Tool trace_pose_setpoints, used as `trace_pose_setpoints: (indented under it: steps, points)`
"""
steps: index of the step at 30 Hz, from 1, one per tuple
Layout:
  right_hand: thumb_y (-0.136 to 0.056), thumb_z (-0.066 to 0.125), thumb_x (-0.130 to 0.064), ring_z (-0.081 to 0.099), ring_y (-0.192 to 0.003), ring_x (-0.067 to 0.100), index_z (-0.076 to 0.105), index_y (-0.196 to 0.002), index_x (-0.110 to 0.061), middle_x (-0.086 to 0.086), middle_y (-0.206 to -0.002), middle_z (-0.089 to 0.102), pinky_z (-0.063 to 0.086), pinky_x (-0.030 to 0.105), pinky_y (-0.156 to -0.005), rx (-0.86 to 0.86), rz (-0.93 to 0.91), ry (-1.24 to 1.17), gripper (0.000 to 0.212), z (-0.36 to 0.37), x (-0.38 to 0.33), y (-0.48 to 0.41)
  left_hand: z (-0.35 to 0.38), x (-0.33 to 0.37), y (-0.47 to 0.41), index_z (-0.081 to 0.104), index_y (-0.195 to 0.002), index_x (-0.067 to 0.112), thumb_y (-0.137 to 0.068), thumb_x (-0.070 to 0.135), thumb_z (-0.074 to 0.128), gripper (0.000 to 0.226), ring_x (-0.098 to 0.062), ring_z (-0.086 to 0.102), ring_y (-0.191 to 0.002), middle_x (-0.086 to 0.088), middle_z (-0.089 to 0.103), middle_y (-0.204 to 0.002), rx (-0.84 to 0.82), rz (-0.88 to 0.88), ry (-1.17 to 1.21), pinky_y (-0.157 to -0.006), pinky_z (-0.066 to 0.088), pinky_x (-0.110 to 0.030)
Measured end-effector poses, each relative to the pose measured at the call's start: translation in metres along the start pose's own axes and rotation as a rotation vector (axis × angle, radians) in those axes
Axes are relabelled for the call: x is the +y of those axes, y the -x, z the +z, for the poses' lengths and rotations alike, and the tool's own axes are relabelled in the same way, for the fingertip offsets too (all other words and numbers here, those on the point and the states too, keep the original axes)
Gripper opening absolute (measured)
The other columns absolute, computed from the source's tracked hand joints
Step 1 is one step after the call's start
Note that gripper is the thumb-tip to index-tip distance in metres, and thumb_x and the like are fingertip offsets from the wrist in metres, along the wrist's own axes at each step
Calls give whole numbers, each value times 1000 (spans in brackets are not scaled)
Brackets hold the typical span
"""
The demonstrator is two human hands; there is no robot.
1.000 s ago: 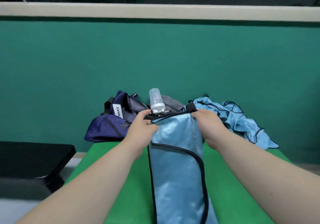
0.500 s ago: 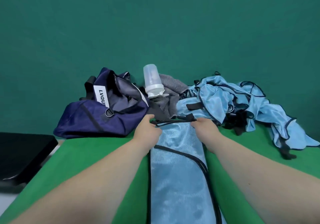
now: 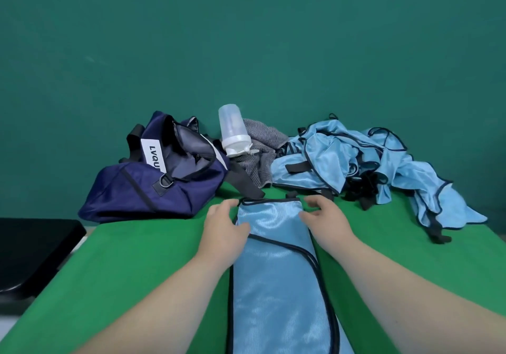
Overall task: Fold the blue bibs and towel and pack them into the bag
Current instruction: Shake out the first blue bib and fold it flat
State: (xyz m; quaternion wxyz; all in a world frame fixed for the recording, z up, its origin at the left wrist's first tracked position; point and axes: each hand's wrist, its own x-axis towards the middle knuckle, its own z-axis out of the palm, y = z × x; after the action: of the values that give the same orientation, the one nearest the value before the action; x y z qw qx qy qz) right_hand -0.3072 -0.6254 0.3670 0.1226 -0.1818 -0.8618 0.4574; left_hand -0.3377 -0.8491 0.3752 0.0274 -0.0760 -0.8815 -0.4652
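Observation:
A light-blue bib (image 3: pixel 273 266) with dark piping lies folded into a long narrow strip on the green table (image 3: pixel 137 258), running from the near edge towards the back. My left hand (image 3: pixel 223 226) sits at the left of its far end, thumb touching the cloth. My right hand (image 3: pixel 324 221) hovers at the right of that end with loosely bent fingers. Neither hand holds anything. The navy bag (image 3: pixel 153 189) lies open at the back left. A pile of blue bibs (image 3: pixel 356 162) fills the back right. The grey striped towel (image 3: pixel 260 148) is crumpled between them.
A clear plastic bottle (image 3: pixel 232 132) stands upside down on the towel beside the bag's mouth. A black strap (image 3: pixel 243 182) trails from the bag towards the bib. A black bench (image 3: pixel 32 249) stands left of the table. A green wall closes the back.
The bib's far end, held up by both hands a second ago, now lies flat on the table. Both hands have let go of it and drawn slightly apart.

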Motion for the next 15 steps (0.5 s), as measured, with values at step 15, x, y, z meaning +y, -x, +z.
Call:
trace_pose_setpoints:
  steps: [15]
  points:
    - [-86,76,-25,65,-93,2,66,-100,-33,-15,-102,70,50,24,-89,-100,-22,-63,19,-50,46,185,-27,38,229,59,-115,38,-85,60,60,37,-2,55,-88,13,58,-87,-312,233,-332,-88,44,-28]
